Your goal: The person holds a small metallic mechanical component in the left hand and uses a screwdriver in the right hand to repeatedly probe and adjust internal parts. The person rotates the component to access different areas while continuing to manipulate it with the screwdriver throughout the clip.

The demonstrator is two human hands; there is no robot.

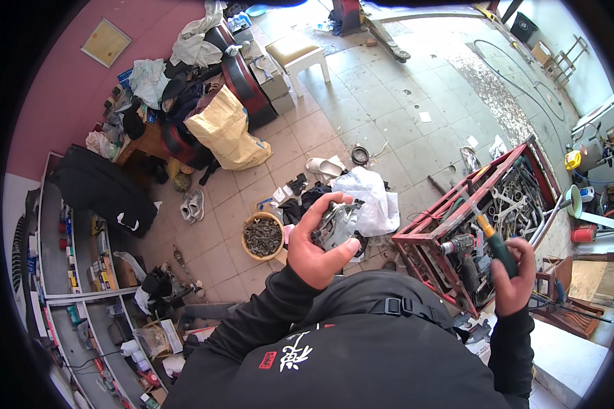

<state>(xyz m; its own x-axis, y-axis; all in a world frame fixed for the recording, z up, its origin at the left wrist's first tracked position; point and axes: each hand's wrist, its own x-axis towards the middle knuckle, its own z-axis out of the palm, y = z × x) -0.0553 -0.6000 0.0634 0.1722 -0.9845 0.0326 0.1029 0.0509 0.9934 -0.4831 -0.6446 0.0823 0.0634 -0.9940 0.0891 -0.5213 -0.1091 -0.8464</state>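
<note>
My left hand (315,253) is in front of my body, its fingers and thumb curled around a silvery metal machine part (337,227) with a dark edge. The part's exact kind does not show. Over to the right, my right hand (516,283) grips a screwdriver (496,247) by its green and yellow handle, the shaft pointing up and away to the left. Below the screwdriver stands a red metal tool cart (426,228) filled with wrenches (508,203), and a power drill (459,244) lies in it.
A round basket of bolts (263,236) sits on the tiled floor left of my left hand. White plastic bags (366,202) lie beyond it. Farther off are a yellow sack (226,131) and a white stool (293,51). Shelves (58,262) line the left side; a hose (518,82) lies far right.
</note>
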